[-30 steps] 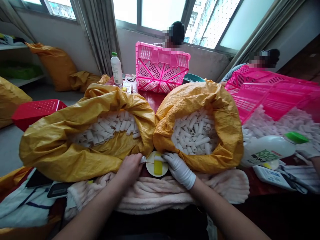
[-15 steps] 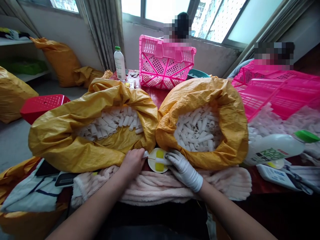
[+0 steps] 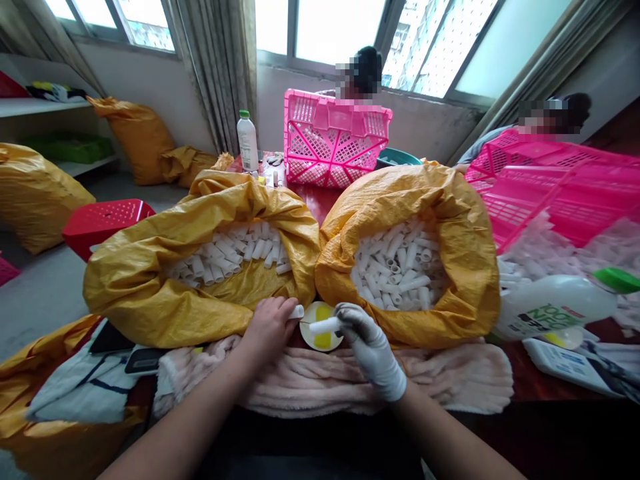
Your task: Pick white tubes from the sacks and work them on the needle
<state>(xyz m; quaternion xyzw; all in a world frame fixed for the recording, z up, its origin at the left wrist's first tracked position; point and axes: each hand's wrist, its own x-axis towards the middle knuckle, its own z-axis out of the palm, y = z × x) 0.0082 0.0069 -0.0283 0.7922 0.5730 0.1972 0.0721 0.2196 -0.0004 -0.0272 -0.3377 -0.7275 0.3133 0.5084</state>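
Observation:
My bare left hand [image 3: 270,327] is closed on a small white tube [image 3: 297,311] and a thin stick that points right. My right hand [image 3: 367,343], in a white glove, pinches another white tube [image 3: 324,325] and holds it level over a small round dish [image 3: 323,317] with yellow paste in it. The dish sits on the table between two yellow sacks. The left sack [image 3: 150,280] and the right sack [image 3: 465,253] are both open and full of white tubes. A pink fluffy towel [image 3: 310,380] lies under my wrists.
A white bottle with a green cap [image 3: 550,303] lies on its side at right by a heap of white tubes. Pink baskets [image 3: 335,137] [image 3: 550,187] stand behind. Two other people sit across the table. A red stool [image 3: 107,220] and more yellow sacks [image 3: 137,137] are at left.
My gloved right hand has lifted its tube slightly and brought it across the dish. The head camera has shifted a little, so the scene sits further right.

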